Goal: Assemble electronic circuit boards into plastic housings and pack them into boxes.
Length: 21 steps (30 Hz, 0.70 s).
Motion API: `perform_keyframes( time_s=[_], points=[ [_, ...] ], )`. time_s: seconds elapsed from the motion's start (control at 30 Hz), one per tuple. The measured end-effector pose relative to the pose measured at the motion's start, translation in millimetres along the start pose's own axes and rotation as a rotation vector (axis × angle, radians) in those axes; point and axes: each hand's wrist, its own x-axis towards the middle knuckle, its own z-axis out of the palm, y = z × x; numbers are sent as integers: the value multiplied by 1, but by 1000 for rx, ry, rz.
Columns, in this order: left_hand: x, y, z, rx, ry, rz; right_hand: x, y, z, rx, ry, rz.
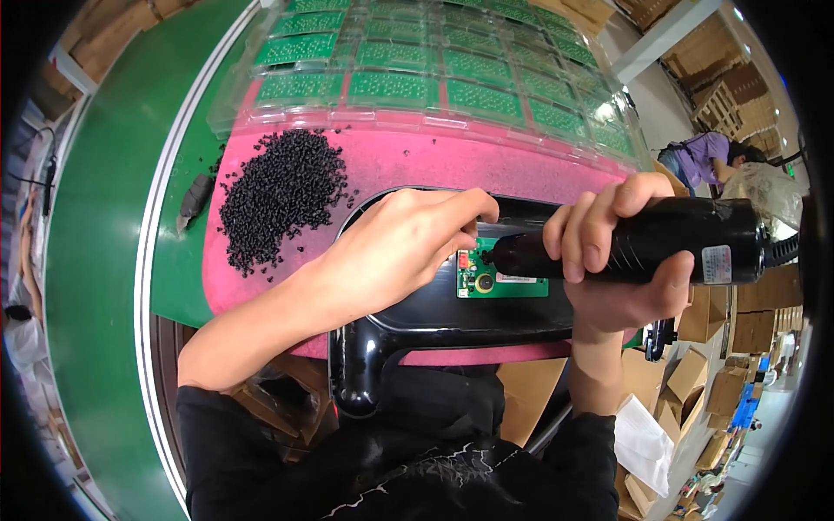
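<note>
From where I stand, the right hand (pixel 608 300) is wrapped round a black driver (pixel 660 230), fingers curled over the top and the thumb pressed along the near side, so the grip is clamped firmly on its barrel. The driver lies almost level, its nose pointing left out of the grip and over the board (pixel 512 292), a small green one just left of the right hand's fingers. The left hand (pixel 408 239) comes in from the other side, bent at the knuckles, its fingertips just beside the driver's nose at the board's far left corner; I cannot tell whether they pinch anything. Under both hands sits a glossy black casing (pixel 417 314), the board resting within its raised rim. Beyond the left wrist, to the left of the grip, a heap of little black screws (pixel 282 195) spreads across the pink mat (pixel 382 165), with a dark grey lump (pixel 196 201) past it on the green table (pixel 104 217). Farther out from the grip, clear trays (pixel 330 117) hold rows of green boards. Off to the right, behind the driver, a co-worker in purple (pixel 695 161) bends forward, and cardboard boxes (pixel 754 334) stand below.
</note>
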Motion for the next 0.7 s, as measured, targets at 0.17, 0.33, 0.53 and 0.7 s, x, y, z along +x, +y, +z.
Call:
perform_keyframes(
  time_s=[0.17,0.33,0.53,0.7],
  points=[
    [-3,-4,-1,27,26,3,6,7,7,-52,-21,30],
    [-1,-6,0,57,41,64,14,7,18,-210,-84,119],
    [-2,-5,0,-29,27,-11,15,11,16,-170,-145,115],
    [-4,-5,3,-41,-28,-11,0,0,10,8,-25,-22]
  ],
)
